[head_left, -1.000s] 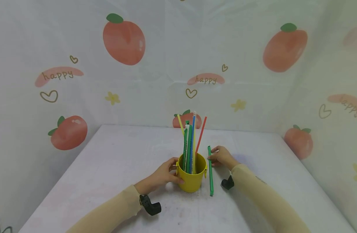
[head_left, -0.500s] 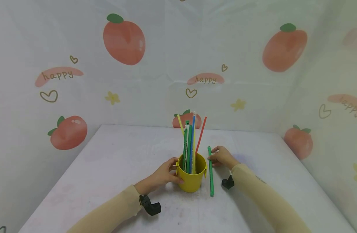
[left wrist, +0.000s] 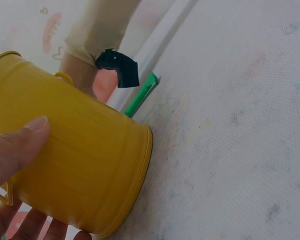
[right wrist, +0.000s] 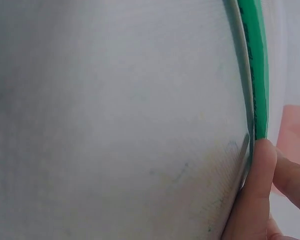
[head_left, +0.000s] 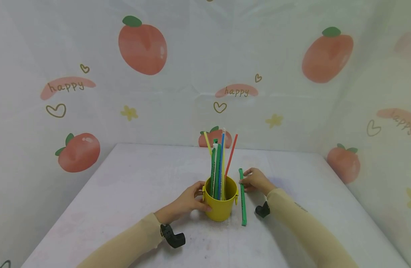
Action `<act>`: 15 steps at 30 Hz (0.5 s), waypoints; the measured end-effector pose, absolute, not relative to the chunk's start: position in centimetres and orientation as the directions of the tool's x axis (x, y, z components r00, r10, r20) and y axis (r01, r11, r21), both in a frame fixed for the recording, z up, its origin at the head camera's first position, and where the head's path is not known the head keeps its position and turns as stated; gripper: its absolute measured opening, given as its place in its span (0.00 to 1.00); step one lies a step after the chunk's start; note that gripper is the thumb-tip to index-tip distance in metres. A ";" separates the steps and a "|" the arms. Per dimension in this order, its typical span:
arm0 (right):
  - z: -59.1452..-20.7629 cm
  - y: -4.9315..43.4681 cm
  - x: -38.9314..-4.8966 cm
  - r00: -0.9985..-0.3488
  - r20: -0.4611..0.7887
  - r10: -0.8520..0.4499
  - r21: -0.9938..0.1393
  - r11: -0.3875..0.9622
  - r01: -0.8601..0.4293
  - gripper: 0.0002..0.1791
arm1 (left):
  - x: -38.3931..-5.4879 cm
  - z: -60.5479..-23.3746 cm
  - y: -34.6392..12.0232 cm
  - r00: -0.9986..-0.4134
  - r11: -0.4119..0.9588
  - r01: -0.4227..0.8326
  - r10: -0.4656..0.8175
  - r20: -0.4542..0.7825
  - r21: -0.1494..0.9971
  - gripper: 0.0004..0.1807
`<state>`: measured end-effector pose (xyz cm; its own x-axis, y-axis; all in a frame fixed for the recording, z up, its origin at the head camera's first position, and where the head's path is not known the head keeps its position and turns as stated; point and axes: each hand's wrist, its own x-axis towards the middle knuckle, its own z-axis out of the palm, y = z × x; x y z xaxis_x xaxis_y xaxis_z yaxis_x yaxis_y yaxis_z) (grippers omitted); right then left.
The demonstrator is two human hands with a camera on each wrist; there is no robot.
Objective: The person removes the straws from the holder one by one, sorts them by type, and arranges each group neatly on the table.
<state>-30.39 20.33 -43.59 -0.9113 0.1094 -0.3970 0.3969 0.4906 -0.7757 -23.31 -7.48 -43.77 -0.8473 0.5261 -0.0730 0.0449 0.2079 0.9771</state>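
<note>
A yellow bucket point(head_left: 218, 210) with small side handles stands upright on the table. Several straws point(head_left: 217, 171) lean inside it: green-wrapped, white, blue, yellow and red. My left hand point(head_left: 188, 200) grips the bucket from its left side, the thumb point(left wrist: 27, 145) across the front and the other fingers round the far side. Right of the bucket, apart from it, a green wrapped straw point(head_left: 243, 204) lies along the tabletop. My right hand point(head_left: 256, 181) pinches this straw near its upper part. The thumb point(right wrist: 260, 170) hides part of the straw in the right wrist view.
A pale, lightly stained cloth point(head_left: 142, 178) covers the table. Behind it hangs a white backdrop point(head_left: 178, 56) printed with fruit, hearts and lettering. Black wrist cameras point(head_left: 173, 237) are strapped at both sleeves.
</note>
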 end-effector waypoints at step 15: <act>-43.4 20.9 -30.4 -0.899 -0.427 0.094 -0.777 0.471 0.418 0.24 | -23.1 -43.6 -7.5 -0.847 0.203 0.045 0.527 -0.070 0.978 0.38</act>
<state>-30.37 20.86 -43.37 -0.8994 0.0939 -0.4270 0.4180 0.4709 -0.7769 -23.14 -7.54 -43.58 -0.8470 0.5270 -0.0700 0.0452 0.2025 0.9782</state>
